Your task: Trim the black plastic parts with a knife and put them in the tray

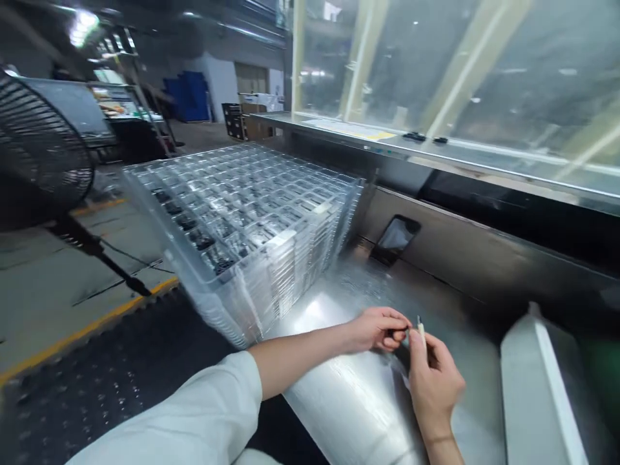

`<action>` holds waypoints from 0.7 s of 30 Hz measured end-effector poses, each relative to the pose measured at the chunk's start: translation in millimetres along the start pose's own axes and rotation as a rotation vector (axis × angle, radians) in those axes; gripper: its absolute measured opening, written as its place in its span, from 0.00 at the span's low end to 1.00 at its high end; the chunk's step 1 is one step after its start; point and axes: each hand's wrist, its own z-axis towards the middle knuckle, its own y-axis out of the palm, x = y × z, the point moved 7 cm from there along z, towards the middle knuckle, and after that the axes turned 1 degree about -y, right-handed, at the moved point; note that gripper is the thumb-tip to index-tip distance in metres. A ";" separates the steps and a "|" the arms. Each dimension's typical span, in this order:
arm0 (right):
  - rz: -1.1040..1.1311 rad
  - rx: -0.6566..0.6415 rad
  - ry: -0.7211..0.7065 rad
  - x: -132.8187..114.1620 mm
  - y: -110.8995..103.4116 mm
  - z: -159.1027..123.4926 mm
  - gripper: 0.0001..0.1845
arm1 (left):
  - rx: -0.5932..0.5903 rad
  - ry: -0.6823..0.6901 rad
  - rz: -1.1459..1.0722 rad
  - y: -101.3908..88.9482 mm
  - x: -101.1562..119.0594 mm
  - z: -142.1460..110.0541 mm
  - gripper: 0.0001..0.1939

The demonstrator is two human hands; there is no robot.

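Over the shiny metal worktop (pixel 349 394), both hands meet close together in the lower middle. Between thumb and fingers, my left hand (pixel 380 328) pinches a small dark part (pixel 405 330), mostly hidden by the fingertips. My right hand (pixel 434 378) is closed round a short cream-coloured pen-like tool (pixel 422 336) with a dark, narrow tip pointing up. Its fingertips come right up to the dark part; whether they touch it I cannot tell. To the left of the hands stands a tall stack of clear plastic trays (pixel 261 284), with several dark pieces in the top tray's near-left pockets.
A phone (pixel 397 239) leans at the worktop's back edge. On the right rises a pale upright panel (pixel 537 381). Behind runs a metal ledge (pixel 339 127) below clear sheeting. A black fan (pixel 43 155) stands at the left.
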 end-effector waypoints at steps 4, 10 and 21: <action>-0.011 0.014 -0.005 2.4 0.3 -4.1 0.38 | 0.145 0.069 -0.143 -21.1 1.1 10.8 0.16; -0.147 -0.084 -0.216 -13.1 14.8 -3.3 0.39 | 0.084 0.239 -0.277 -29.5 3.4 22.4 0.16; 0.045 -0.083 -0.112 -17.0 15.3 -2.9 0.24 | 0.184 0.165 -0.247 -20.4 2.3 4.6 0.13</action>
